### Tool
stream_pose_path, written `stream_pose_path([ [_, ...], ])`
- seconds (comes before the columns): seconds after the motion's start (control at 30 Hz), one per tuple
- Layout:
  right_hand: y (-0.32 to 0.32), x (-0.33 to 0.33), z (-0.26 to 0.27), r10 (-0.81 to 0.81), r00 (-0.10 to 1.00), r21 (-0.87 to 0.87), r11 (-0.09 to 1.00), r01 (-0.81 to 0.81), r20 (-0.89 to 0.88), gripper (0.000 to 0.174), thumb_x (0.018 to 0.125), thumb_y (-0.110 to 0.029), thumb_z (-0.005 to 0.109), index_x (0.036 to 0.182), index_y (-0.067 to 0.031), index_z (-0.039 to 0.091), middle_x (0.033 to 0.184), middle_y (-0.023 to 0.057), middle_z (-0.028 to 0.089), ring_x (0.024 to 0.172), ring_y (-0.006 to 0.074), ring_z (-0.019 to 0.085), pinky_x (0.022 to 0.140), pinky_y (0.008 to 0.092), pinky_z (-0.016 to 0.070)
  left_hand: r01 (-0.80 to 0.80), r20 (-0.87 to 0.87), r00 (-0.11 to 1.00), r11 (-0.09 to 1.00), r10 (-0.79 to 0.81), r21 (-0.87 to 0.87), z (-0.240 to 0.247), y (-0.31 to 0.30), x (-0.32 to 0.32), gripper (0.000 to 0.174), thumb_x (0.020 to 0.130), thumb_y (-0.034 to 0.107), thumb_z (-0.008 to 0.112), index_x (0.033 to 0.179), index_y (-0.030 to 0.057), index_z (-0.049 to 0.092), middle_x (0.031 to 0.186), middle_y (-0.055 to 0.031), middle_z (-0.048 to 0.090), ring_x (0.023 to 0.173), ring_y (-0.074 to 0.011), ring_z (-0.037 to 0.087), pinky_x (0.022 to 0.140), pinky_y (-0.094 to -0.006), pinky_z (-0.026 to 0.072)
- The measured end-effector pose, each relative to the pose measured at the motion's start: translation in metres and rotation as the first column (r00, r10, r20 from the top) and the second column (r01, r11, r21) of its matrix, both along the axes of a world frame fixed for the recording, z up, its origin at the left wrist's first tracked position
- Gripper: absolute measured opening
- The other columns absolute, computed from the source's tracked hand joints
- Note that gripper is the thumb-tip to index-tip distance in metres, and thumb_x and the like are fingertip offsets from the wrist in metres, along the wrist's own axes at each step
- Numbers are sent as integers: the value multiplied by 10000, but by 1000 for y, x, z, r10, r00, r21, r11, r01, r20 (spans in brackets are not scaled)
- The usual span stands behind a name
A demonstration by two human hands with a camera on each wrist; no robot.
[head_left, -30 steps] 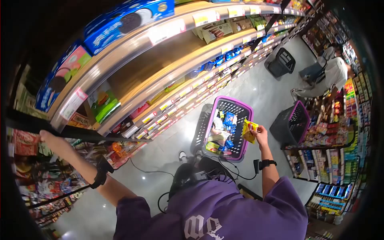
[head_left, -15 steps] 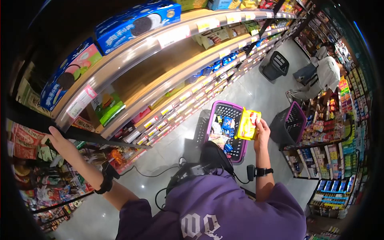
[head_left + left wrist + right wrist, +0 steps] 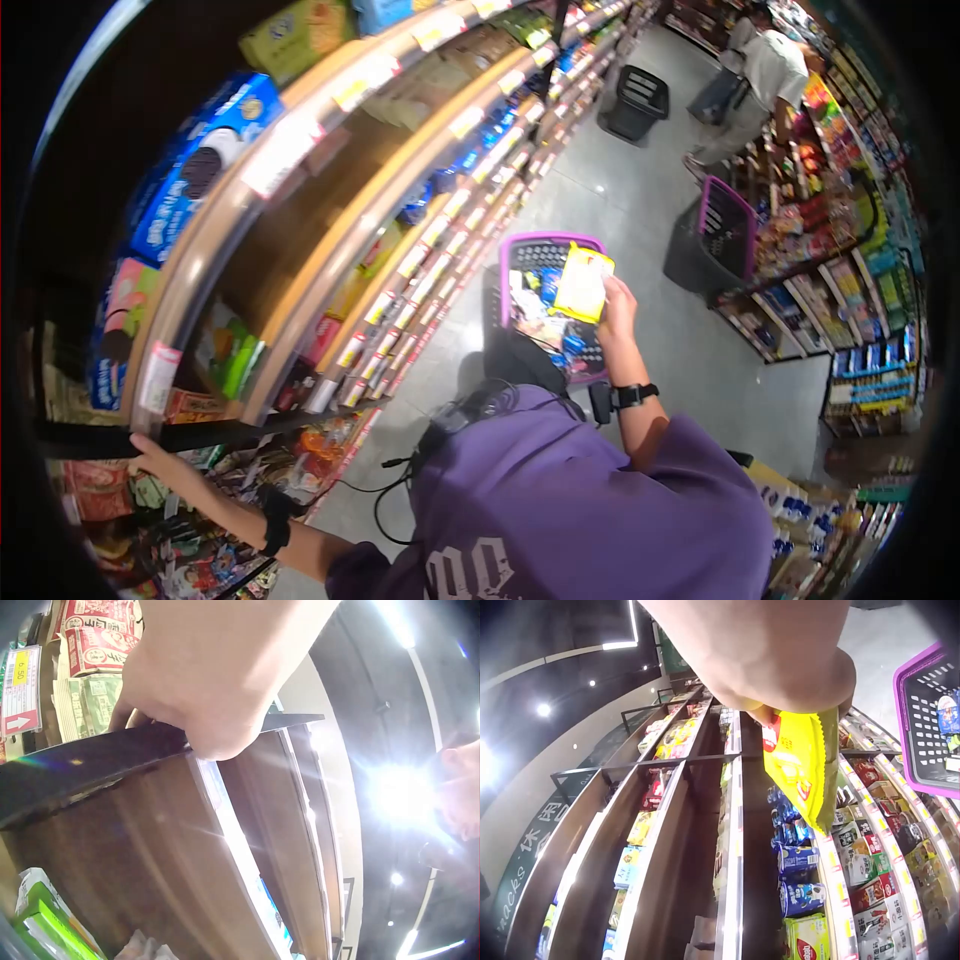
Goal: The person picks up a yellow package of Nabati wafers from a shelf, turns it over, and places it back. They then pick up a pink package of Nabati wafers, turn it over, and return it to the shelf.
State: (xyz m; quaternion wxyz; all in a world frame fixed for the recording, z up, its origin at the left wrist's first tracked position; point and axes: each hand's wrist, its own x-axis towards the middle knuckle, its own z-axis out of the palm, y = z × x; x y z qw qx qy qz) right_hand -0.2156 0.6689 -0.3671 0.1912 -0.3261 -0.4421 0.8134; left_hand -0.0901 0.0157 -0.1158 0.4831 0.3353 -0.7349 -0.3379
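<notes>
My right hand (image 3: 618, 302) pinches a yellow snack packet (image 3: 582, 283) with red and white print. In the head view it overlaps the grey basket with a purple rim (image 3: 545, 237), which stands on the floor with several packaged snacks in it. The right wrist view shows the same yellow packet (image 3: 801, 761) hanging below the fingers, in front of the shelves. At the shelf's near end, my left hand (image 3: 170, 470) grips the black shelf post (image 3: 82, 761), its fingers reaching behind it. Beside those fingers are red-and-white packets (image 3: 97, 645) and a green packet (image 3: 94, 701).
Tall shelves (image 3: 300, 200) with price tags and blue cookie boxes (image 3: 205, 165) run along the left. Another purple-rimmed basket (image 3: 712, 240) and a black basket (image 3: 635, 103) stand on the aisle floor. Farther off, a person (image 3: 765, 80) bends towards the right-hand shelves.
The head view has swung, and the baskets sit farther left in it. The right hand has brought the yellow packet further over the basket. The left hand stays at the post.
</notes>
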Motion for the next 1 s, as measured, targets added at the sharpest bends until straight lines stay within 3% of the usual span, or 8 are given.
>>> stream_pose_path([
  [0.1, -2, -18, -2, 52, 999, -140, 989, -51, 3, 271, 930, -90, 673, 1152, 65, 671, 1114, 152, 714, 991, 245, 696, 893, 379, 555, -9, -109, 994, 990, -7, -139, -20, -21, -1, 744, 1049, 545, 470, 1417, -87, 332, 1528, -265, 338, 1285, -275, 413, 1178, -376, 255],
  [0.17, -15, -28, 27, 142, 989, -95, 985, -145, -34, 277, 948, -104, 665, 1180, 47, 656, 1166, 142, 703, 1054, 239, 680, 949, 362, 530, 20, -94, 995, 997, -28, -79, -11, -3, -1, 867, 1048, 503, 492, 1598, -36, 93, 1650, -255, 158, 1504, -290, 225, 1231, -375, 146],
  [0.33, -45, -44, 69, 422, 905, 108, 904, -414, -63, 301, 957, -114, 667, 1212, 40, 624, 1116, 110, 707, 978, 192, 697, 860, 307, 561, 29, -108, 994, 997, -37, -71, -12, 6, -6, 795, 1047, 431, 542, 1582, -29, 176, 1549, -246, 373, 1358, -298, 438, 1144, -352, 307],
  [0.43, -57, -32, 84, 591, 807, 220, 787, -576, 0, 293, 960, -113, 664, 1220, 18, 630, 1054, 77, 702, 932, 148, 679, 849, 262, 543, 56, -60, 997, 998, -58, -34, 2, 21, -5, 934, 1013, 499, 568, 1549, -131, 135, 1593, -297, 289, 1502, -326, 281, 1209, -341, 195],
  [0.67, -94, -29, 94, 787, 616, 373, 583, -722, -36, 289, 931, -58, 704, 1199, 28, 638, 1028, 73, 727, 902, 123, 685, 829, 243, 528, 46, -1, 999, 998, -46, -46, 14, 39, -2, 1019, 948, 561, 633, 1549, -114, 163, 1565, -304, 336, 1465, -363, 340, 1191, -380, 249],
  [0.8, -121, -36, 95, 868, 496, 415, 449, -792, 7, 304, 920, -49, 721, 1200, 34, 636, 1067, 115, 733, 930, 149, 698, 864, 274, 550, 78, 99, 992, 997, -79, 11, 5, 27, 8, 1038, 940, 620, 603, 1614, 8, 103, 1654, -224, 195, 1536, -349, 197, 1220, -450, 207],
  [0.9, -148, -29, 108, 913, 407, 398, 380, -835, -18, 316, 919, -42, 721, 1208, 41, 625, 1086, 125, 727, 957, 161, 700, 878, 280, 561, 291, -89, 953, 957, -289, 14, 11, 44, 18, 898, 977, 435, 651, 1582, -37, 184, 1560, -241, 371, 1430, -333, 386, 1169, -392, 294],
  [1.0, -171, -22, 126, 938, 345, 375, 325, -868, -13, 295, 912, -43, 728, 1182, 39, 642, 1073, 113, 734, 961, 148, 698, 867, 269, 556, 101, -218, 969, 992, -116, -79, -28, 53, 28, 642, 986, 267, 672, 1505, 38, 372, 1503, -140, 421, 1351, -252, 438, 1120, -385, 362],
])
